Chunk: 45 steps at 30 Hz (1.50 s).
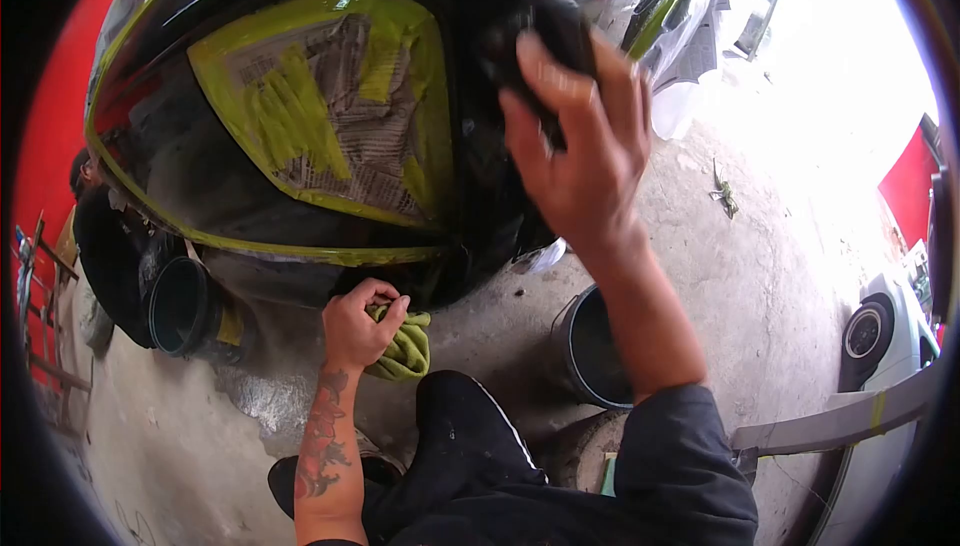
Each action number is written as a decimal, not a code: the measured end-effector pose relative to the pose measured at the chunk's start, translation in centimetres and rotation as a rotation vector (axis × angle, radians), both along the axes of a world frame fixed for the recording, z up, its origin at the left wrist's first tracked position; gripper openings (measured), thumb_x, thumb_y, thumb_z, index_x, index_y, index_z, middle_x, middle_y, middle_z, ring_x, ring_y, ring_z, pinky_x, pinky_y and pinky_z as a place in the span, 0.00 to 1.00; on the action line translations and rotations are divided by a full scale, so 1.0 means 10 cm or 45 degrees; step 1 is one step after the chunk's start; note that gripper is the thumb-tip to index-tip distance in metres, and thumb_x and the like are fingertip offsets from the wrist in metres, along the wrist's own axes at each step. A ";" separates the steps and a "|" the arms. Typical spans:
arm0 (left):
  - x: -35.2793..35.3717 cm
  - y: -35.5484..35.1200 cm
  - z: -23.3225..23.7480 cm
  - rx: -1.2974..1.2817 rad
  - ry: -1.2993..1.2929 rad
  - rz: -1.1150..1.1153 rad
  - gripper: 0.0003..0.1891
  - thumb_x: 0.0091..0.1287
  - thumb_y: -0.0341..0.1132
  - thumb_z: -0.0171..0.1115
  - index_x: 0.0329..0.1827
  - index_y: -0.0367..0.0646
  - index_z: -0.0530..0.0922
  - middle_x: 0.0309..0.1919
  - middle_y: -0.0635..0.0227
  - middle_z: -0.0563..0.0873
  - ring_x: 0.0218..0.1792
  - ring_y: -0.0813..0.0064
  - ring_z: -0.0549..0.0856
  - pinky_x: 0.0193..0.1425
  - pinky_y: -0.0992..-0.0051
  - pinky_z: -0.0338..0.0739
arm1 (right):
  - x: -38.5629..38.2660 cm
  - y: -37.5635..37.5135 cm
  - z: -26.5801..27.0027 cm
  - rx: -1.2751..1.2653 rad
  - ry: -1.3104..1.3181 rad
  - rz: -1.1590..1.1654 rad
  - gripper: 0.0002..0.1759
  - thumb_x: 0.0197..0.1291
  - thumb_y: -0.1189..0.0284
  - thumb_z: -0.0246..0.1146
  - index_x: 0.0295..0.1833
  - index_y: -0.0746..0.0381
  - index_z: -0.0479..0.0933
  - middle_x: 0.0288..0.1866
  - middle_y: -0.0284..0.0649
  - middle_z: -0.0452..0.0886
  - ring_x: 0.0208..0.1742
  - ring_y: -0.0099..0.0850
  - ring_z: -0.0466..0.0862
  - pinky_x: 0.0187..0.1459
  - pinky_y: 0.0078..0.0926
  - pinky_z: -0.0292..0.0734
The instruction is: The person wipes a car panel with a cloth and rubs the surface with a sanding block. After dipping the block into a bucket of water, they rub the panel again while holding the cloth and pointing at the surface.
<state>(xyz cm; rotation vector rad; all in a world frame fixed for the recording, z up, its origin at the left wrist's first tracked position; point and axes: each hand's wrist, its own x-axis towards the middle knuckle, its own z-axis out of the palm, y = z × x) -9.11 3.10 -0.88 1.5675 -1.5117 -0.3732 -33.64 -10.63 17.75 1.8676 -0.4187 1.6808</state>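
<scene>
The right hand (575,146), fingers curled over a dark rubbing pad (555,31), pressed it against the glossy black car body panel (480,186), already gleaming beside the window masked with newspaper and yellow-green tape (330,106), while below, the left hand (355,326) clutched a crumpled green cloth (405,346).

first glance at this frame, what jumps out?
The glossy black car panel fills the upper left, its window masked with newspaper edged in yellow-green tape. The right hand presses a dark pad on the panel at top centre; the left hand, on a tattooed forearm, grips a green cloth below it. A dark bucket sits on the concrete beside the right forearm.
</scene>
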 end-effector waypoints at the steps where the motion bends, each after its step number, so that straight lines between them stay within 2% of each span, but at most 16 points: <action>1: 0.00 0.00 -0.01 -0.024 -0.006 0.009 0.10 0.66 0.37 0.78 0.39 0.40 0.89 0.32 0.64 0.93 0.36 0.70 0.94 0.43 0.71 0.85 | -0.02 0.00 -0.23 0.035 -0.001 0.027 0.28 0.52 0.75 0.78 0.62 0.54 0.86 0.64 0.49 0.83 0.56 0.49 0.85 0.55 0.43 0.83; 2: -0.01 -0.01 -0.02 -0.047 -0.012 0.019 0.10 0.65 0.39 0.79 0.39 0.42 0.89 0.31 0.64 0.93 0.35 0.67 0.94 0.41 0.70 0.85 | -0.04 0.02 -0.46 0.099 0.013 0.053 0.28 0.52 0.75 0.78 0.62 0.54 0.86 0.64 0.49 0.83 0.56 0.48 0.85 0.55 0.44 0.83; 4: -0.01 -0.01 -0.03 -0.067 -0.018 0.032 0.10 0.64 0.40 0.80 0.38 0.44 0.89 0.30 0.65 0.93 0.34 0.65 0.95 0.40 0.70 0.86 | -0.04 0.04 -0.53 0.131 0.028 0.073 0.28 0.52 0.75 0.78 0.62 0.54 0.86 0.65 0.49 0.83 0.56 0.48 0.85 0.55 0.44 0.83; 9: 0.01 -0.02 -0.07 -0.076 -0.013 0.024 0.10 0.64 0.40 0.80 0.38 0.45 0.89 0.30 0.65 0.93 0.34 0.66 0.94 0.40 0.70 0.85 | 0.04 -0.04 -0.01 0.005 -0.008 0.034 0.27 0.52 0.75 0.78 0.61 0.54 0.86 0.66 0.47 0.83 0.54 0.47 0.85 0.54 0.42 0.83; 11: 0.00 -0.01 -0.03 -0.033 -0.002 0.011 0.10 0.66 0.38 0.78 0.39 0.41 0.89 0.31 0.64 0.93 0.36 0.70 0.95 0.43 0.71 0.85 | 0.05 -0.03 0.11 -0.005 -0.018 0.017 0.27 0.53 0.75 0.78 0.61 0.54 0.86 0.66 0.46 0.83 0.53 0.47 0.85 0.53 0.40 0.83; 15: 0.01 0.00 -0.02 -0.001 -0.006 0.010 0.09 0.67 0.36 0.77 0.40 0.38 0.88 0.32 0.63 0.93 0.37 0.71 0.95 0.44 0.72 0.85 | -0.02 -0.02 -0.10 0.009 -0.004 0.003 0.25 0.54 0.75 0.78 0.60 0.54 0.87 0.65 0.45 0.85 0.54 0.46 0.85 0.53 0.40 0.83; 21: 0.02 -0.01 -0.05 -0.033 -0.008 -0.005 0.10 0.67 0.36 0.77 0.40 0.38 0.88 0.32 0.63 0.92 0.36 0.71 0.94 0.44 0.72 0.85 | 0.04 -0.05 0.38 -0.066 0.039 -0.032 0.25 0.55 0.75 0.78 0.61 0.53 0.87 0.65 0.44 0.85 0.55 0.44 0.85 0.54 0.40 0.83; 26: -0.01 0.00 0.01 -0.032 -0.016 0.003 0.10 0.67 0.36 0.77 0.40 0.38 0.88 0.32 0.62 0.92 0.35 0.70 0.94 0.43 0.72 0.85 | -0.01 -0.02 0.06 -0.059 0.037 -0.033 0.26 0.55 0.73 0.78 0.61 0.51 0.87 0.65 0.42 0.85 0.55 0.42 0.85 0.54 0.40 0.84; 30: 0.00 -0.02 -0.05 -0.080 -0.014 0.030 0.10 0.64 0.40 0.80 0.38 0.45 0.89 0.29 0.64 0.92 0.34 0.64 0.94 0.40 0.69 0.86 | 0.08 -0.05 0.33 -0.108 0.031 -0.055 0.25 0.54 0.73 0.79 0.59 0.51 0.86 0.64 0.42 0.86 0.54 0.42 0.85 0.53 0.39 0.83; 33: 0.00 -0.02 -0.04 -0.080 -0.028 0.032 0.10 0.64 0.40 0.80 0.38 0.45 0.89 0.29 0.64 0.93 0.33 0.64 0.94 0.39 0.69 0.85 | 0.12 -0.04 0.33 -0.105 0.003 -0.064 0.26 0.51 0.74 0.78 0.59 0.51 0.86 0.63 0.42 0.86 0.54 0.42 0.86 0.52 0.39 0.84; 38: 0.01 -0.02 -0.05 -0.085 -0.009 0.026 0.10 0.64 0.40 0.80 0.38 0.45 0.89 0.29 0.64 0.93 0.33 0.64 0.94 0.39 0.69 0.85 | 0.04 0.03 -0.15 -0.054 0.049 -0.016 0.28 0.45 0.78 0.78 0.57 0.51 0.87 0.62 0.43 0.85 0.53 0.43 0.87 0.50 0.38 0.85; 43: 0.01 -0.02 -0.04 -0.082 -0.020 0.017 0.10 0.64 0.40 0.79 0.38 0.44 0.89 0.29 0.64 0.92 0.32 0.64 0.94 0.39 0.69 0.85 | 0.18 -0.03 0.28 -0.207 0.015 -0.060 0.27 0.45 0.77 0.78 0.54 0.51 0.87 0.60 0.40 0.85 0.50 0.40 0.86 0.48 0.38 0.85; 45: 0.01 -0.02 -0.06 -0.094 -0.013 0.009 0.10 0.64 0.40 0.79 0.38 0.44 0.89 0.29 0.64 0.92 0.33 0.64 0.94 0.39 0.69 0.85 | 0.20 -0.03 0.28 -0.216 -0.001 -0.064 0.26 0.46 0.77 0.78 0.54 0.51 0.87 0.60 0.40 0.86 0.50 0.39 0.86 0.47 0.37 0.84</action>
